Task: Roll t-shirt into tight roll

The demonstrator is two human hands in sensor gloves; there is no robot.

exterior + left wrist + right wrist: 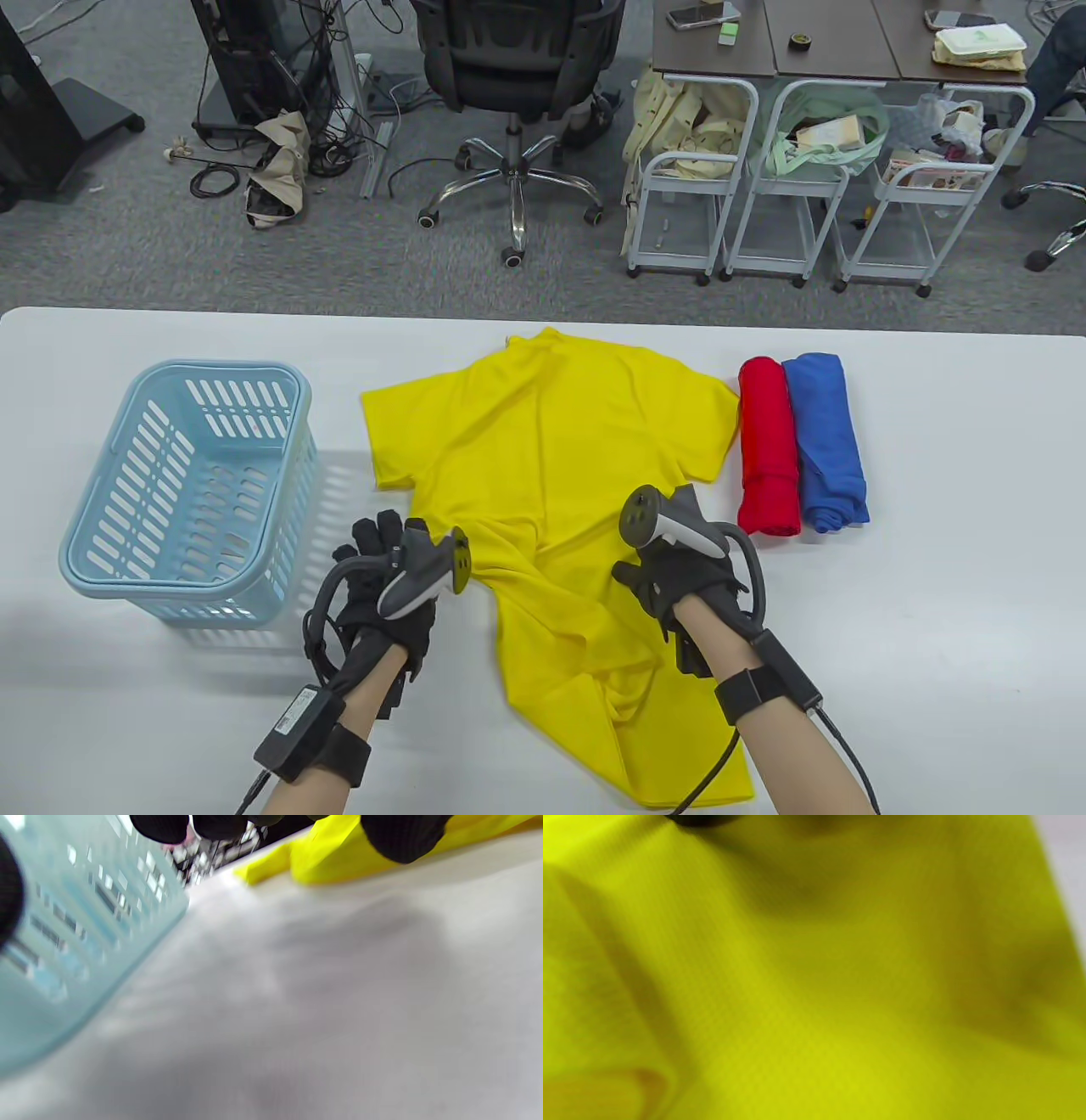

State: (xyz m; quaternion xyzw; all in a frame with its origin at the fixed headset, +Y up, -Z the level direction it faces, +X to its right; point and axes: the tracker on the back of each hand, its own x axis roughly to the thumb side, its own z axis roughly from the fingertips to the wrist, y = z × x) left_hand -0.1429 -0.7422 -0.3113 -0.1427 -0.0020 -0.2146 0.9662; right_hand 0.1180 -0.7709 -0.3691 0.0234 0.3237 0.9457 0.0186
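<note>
Yellow shirt (pixel 543 475): lying flat and unrolled on the white table (pixel 933 594), collar end far from the person, hem end reaching the near edge, wrinkled in the near half.
Left hand (pixel 386 586): hovering or resting at the shirt's left edge, between shirt and basket; fingers pointing away, lying fairly straight, gripping nothing visible; in the left wrist view, fingertips (pixel 403 836) hanging over the table just beside the yellow cloth (pixel 322 861).
Right hand (pixel 679 577): sitting over the shirt's right half, near its right edge; fingers hidden under the tracker, so cannot tell whether gripping or lying loose; right wrist view filling with blurred yellow cloth (pixel 814 984).
Basket (pixel 110 543): light blue, standing on the table left of the shirt, just beside the left hand.
Red roll (pixel 768 446): lying right of the shirt, touching the blue roll (pixel 827 441).
</note>
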